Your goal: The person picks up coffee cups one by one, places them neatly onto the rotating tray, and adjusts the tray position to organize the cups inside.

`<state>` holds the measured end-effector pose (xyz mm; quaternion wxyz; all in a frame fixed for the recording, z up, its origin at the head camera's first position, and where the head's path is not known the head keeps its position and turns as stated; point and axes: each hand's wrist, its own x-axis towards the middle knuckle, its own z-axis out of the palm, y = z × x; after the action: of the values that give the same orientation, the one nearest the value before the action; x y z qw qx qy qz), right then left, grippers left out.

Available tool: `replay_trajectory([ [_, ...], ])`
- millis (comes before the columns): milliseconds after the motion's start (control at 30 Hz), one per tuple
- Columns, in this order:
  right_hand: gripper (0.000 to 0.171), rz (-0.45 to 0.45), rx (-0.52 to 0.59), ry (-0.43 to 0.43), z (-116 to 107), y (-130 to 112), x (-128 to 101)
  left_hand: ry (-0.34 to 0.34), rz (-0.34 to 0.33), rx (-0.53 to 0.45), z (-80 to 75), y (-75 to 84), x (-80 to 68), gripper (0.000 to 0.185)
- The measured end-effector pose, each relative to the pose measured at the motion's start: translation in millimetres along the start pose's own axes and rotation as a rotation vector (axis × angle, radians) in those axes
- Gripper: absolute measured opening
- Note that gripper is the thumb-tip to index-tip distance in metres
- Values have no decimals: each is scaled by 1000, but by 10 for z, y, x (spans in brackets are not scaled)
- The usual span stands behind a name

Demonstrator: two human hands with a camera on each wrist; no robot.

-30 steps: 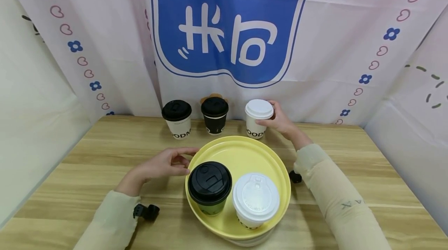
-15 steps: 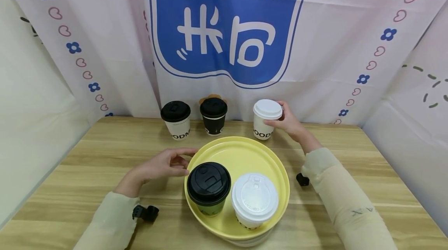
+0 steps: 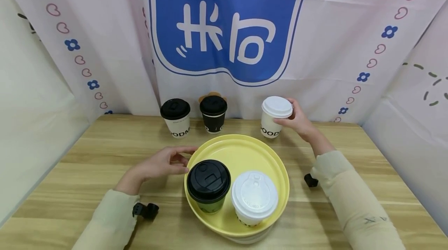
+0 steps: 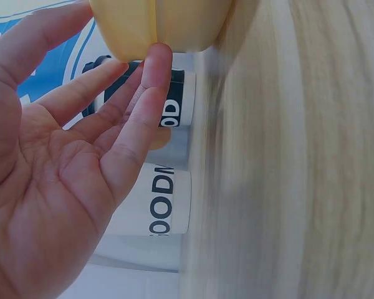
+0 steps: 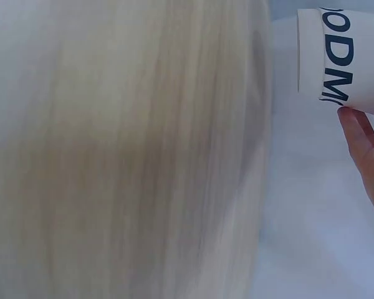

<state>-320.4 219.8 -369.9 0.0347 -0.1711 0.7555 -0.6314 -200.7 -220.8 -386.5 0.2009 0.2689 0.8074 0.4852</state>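
Observation:
My right hand (image 3: 301, 123) grips a white paper cup (image 3: 269, 125) with a white lid, at the back right of the table. In the right wrist view this cup (image 5: 355, 56) shows dark lettering, and its base appears slightly above the tabletop. My left hand (image 3: 162, 163) has its fingertips at the left rim of a round yellow tray (image 3: 245, 152); in the left wrist view the fingers of this hand (image 4: 62, 162) are loosely extended against it. On the tray stand a green cup with a black lid (image 3: 209, 182) and another white-lidded cup (image 3: 254, 195).
A white cup with a black lid (image 3: 176, 118) and a black cup with a black lid (image 3: 213, 114) stand at the back of the wooden table (image 3: 87, 156). A printed cloth (image 3: 332, 48) hangs behind them. The tray sits on a pale round base.
My right hand has moved the white cup to the right along the back, away from the black cup. My left hand has stayed at the tray's rim.

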Motion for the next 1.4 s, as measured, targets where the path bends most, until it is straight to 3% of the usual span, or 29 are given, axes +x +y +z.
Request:
replay_trajectory([
  [867, 69, -32, -97, 14, -262, -174, -450, -2, 3, -24, -27, 17, 8, 66],
  [1400, 71, -118, 5, 68, -255, -154, -759, -7, 0, -42, -1, 4, 0, 67],
])
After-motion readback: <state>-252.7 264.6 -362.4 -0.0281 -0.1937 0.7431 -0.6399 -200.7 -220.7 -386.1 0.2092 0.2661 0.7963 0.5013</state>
